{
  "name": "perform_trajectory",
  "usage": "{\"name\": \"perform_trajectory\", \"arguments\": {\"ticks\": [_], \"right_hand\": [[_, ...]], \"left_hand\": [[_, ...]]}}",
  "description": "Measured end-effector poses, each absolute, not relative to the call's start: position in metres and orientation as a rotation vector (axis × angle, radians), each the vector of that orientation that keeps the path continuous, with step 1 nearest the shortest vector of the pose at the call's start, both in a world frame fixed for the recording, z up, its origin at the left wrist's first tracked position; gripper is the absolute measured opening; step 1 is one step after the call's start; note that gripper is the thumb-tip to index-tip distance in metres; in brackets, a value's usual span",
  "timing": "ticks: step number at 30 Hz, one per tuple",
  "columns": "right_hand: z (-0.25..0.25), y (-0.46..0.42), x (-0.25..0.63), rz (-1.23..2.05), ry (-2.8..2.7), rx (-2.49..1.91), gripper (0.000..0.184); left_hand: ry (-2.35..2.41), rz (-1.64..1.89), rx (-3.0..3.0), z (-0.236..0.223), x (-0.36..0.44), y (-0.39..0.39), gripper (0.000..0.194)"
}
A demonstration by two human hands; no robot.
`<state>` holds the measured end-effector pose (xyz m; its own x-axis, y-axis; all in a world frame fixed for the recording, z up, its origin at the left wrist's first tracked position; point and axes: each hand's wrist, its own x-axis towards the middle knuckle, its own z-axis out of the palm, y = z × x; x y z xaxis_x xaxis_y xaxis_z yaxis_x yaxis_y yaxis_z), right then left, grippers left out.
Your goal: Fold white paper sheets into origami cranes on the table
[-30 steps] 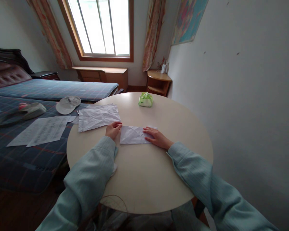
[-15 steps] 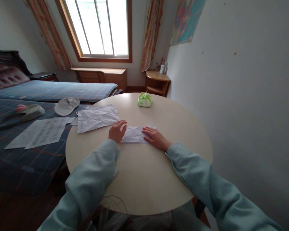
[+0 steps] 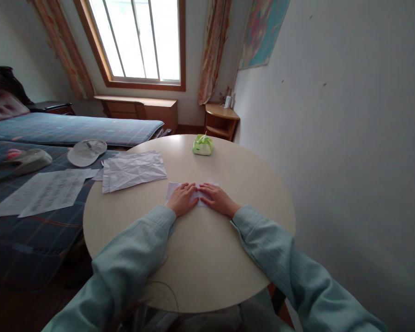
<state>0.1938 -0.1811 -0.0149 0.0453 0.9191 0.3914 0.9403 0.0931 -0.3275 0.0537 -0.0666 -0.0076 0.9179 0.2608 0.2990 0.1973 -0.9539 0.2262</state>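
Note:
A folded strip of white paper (image 3: 172, 187) lies flat on the round cream table (image 3: 207, 258), and both hands cover much of it. My left hand (image 3: 183, 199) rests on its left and middle part, fingers stretched out and pointing away from me. On the right part lies my right hand (image 3: 218, 198), flat with extended fingers. The fingertips of the two hands come close together over the middle of the strip. Neither hand grips anything. To the left, a stack of creased white sheets (image 3: 134, 170) reaches the table's edge.
A green tissue pack (image 3: 203, 145) stands toward the far side of the table. On the plaid bed (image 3: 65, 240) at left are printed sheets (image 3: 51, 189) and a white cap (image 3: 87, 152). A white wall (image 3: 349, 161) rises at the right.
My left hand has moved right from the strip's left end onto its middle, close to my right hand, its fingers now lying flat. The view has shifted slightly right.

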Motion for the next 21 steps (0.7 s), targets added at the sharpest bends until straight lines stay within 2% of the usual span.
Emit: {"name": "perform_trajectory", "arguments": {"ticks": [6, 12, 17, 21], "right_hand": [[-0.016, -0.177, 0.200, -0.064, -1.750, -1.810, 0.025], [-0.024, -0.176, 0.209, -0.187, -1.464, -2.000, 0.030], [-0.023, -0.176, 0.213, -0.147, -1.374, -1.963, 0.028], [-0.020, -0.177, 0.213, -0.096, -1.211, -1.910, 0.037]], "left_hand": [[0.371, 0.549, 2.903, -0.006, 0.059, -0.066, 0.040], [0.257, 0.466, 2.834, -0.014, 0.055, -0.053, 0.041], [0.249, 0.420, 2.834, -0.017, 0.053, -0.053, 0.043], [0.234, 0.392, 2.874, -0.017, 0.053, -0.059, 0.044]]}}
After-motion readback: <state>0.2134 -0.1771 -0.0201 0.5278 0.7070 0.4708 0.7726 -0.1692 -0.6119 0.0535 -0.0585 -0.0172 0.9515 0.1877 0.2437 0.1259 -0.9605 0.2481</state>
